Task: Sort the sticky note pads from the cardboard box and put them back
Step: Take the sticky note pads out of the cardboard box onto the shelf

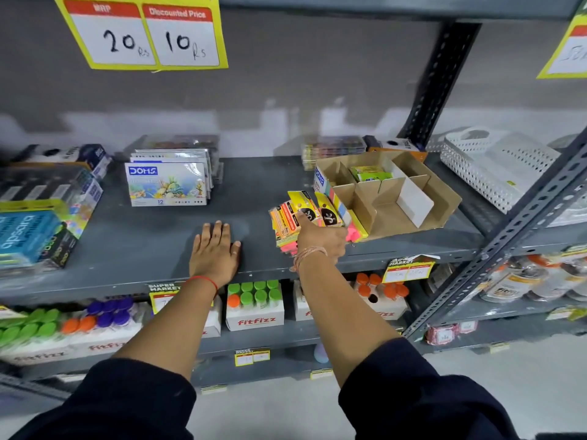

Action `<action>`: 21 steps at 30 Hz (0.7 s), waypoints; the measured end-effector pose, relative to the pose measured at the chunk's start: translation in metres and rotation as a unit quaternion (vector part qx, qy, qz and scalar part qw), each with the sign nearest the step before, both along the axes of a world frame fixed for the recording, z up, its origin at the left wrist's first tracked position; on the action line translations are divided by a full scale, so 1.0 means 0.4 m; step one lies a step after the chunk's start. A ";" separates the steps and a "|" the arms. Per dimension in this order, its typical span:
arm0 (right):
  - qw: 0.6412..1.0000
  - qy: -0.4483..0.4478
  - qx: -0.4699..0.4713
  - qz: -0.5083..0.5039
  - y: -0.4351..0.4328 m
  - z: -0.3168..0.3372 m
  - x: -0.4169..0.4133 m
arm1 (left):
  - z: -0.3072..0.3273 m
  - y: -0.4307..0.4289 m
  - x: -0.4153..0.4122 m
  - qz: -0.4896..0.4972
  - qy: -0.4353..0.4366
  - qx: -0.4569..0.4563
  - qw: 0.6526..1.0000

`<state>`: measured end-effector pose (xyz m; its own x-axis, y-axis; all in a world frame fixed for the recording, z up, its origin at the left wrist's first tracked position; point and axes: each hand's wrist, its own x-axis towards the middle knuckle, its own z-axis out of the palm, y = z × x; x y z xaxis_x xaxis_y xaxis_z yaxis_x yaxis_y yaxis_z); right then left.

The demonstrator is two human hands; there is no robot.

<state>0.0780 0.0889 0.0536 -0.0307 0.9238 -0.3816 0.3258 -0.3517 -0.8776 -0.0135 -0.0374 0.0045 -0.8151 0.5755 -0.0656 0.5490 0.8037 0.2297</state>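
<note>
While palm-down, left hand (215, 252) seemingly flat.

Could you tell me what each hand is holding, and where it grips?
The right hand grips sticky note packs by their lower ends. The left hand lies flat on the shelf, holding nothing.

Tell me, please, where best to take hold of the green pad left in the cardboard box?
Probably from above, by its upper edge. The green pad sits in a rear compartment of the cardboard box, with dividers close on its sides, so only its top is free. The left hand lies flat on the shelf and is free; the right hand holds pads.
</note>
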 end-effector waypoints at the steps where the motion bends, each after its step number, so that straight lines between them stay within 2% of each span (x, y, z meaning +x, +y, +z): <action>1: 1.000 -0.010 0.000 0.009 0.003 0.000 0.004 | 0.000 0.000 -0.001 0.001 -0.001 -0.003 1.000; 9: 0.997 -0.003 -0.053 0.065 0.031 -0.016 0.044 | -0.001 0.000 -0.003 0.002 -0.015 -0.003 1.000; 14: 0.994 0.091 -0.059 -0.034 0.015 -0.022 0.063 | -0.003 -0.001 -0.004 0.002 -0.014 -0.004 1.000; 16: 0.993 0.093 0.026 -0.060 -0.011 -0.028 0.068 | -0.004 -0.002 -0.004 0.001 -0.016 -0.003 1.000; 18: 0.974 0.042 0.221 -0.016 -0.029 -0.022 0.080 | -0.003 -0.004 -0.005 -0.001 -0.019 0.001 1.000; 20: 0.900 0.025 0.422 0.101 -0.007 0.011 0.085 | -0.001 -0.006 -0.006 -0.006 -0.021 0.007 1.000; 21: 0.860 0.014 0.471 0.197 0.022 0.032 0.078 | 0.000 -0.008 -0.007 -0.009 -0.021 0.008 1.000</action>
<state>0.1090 0.0978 0.0664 -0.4081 0.7381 0.5373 0.2304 0.6527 -0.7217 -0.0162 -0.0407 0.0043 -0.8014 0.5913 -0.0907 0.5528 0.7899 0.2653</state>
